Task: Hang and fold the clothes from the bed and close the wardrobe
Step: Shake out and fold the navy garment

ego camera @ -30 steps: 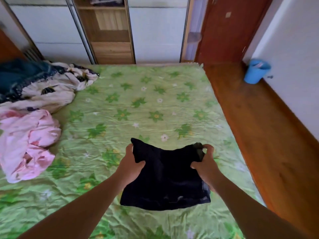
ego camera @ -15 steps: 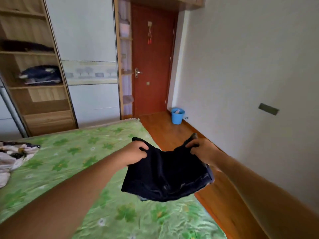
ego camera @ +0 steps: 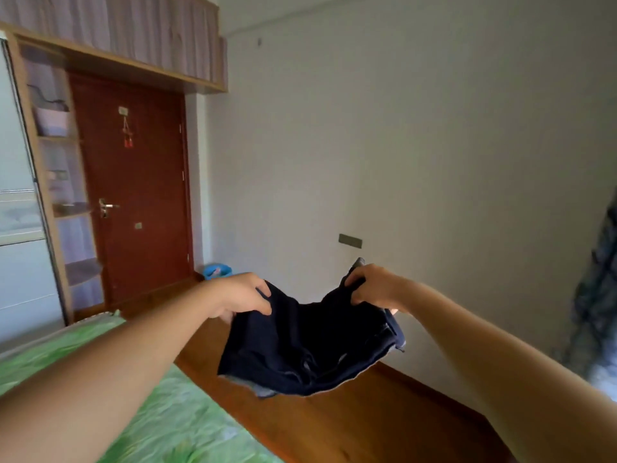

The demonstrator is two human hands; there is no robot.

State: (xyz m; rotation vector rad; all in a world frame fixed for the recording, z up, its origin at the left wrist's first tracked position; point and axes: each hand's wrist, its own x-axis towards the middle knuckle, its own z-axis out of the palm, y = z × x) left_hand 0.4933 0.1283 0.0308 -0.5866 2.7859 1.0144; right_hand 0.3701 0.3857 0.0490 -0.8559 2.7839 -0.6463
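Note:
A folded dark navy garment [ego camera: 307, 349] hangs in the air between my hands, over the wooden floor just past the bed's right edge. My left hand [ego camera: 242, 295] grips its upper left corner, fingers curled over the cloth. My right hand [ego camera: 374, 289] grips the upper right corner the same way. The bed [ego camera: 160, 419] with its green flowered sheet fills the lower left. A white sliding wardrobe door [ego camera: 20, 255] shows at the far left edge; the open wardrobe section and the other clothes are out of view.
A red-brown room door [ego camera: 140, 195] stands shut beyond an open corner shelf unit [ego camera: 63, 195]. A blue bucket [ego camera: 217, 271] sits on the floor by the door. A white wall runs along the right, with dark patterned cloth [ego camera: 597, 295] at the right edge.
Both hands lifted the navy garment off the bed and carried it right, past the bed's edge. My view rose and turned right, from the bed to the door and the wall.

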